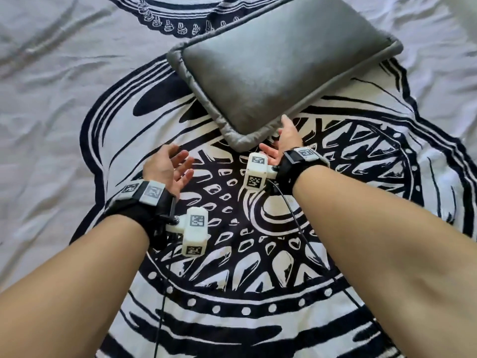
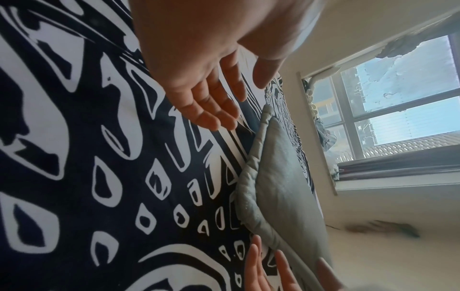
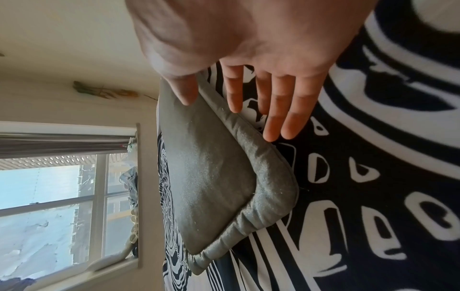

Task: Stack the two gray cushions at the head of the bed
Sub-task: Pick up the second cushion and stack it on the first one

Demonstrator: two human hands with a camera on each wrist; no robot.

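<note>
One gray cushion (image 1: 278, 65) with a padded rim lies diagonally on the patterned bedsheet (image 1: 258, 228); I see no second cushion in any view. My right hand (image 1: 275, 135) is at the cushion's near corner. In the right wrist view its thumb tip lies on the cushion (image 3: 211, 177) top and its straight fingers (image 3: 273, 118) spread beside the rim, so the right hand (image 3: 231, 110) is not gripping. My left hand (image 1: 184, 161) hovers open a short way left of that corner, palm turned inward. In the left wrist view the left hand (image 2: 239, 102) stands apart from the cushion (image 2: 278, 177).
A black-and-white mandala sheet covers the bed, with wrinkled pale fabric (image 1: 51, 99) on the left. A window (image 2: 398, 98) and a cream wall lie beyond the bed's far end. Cables (image 1: 296, 210) trail from both wrist cameras over the sheet.
</note>
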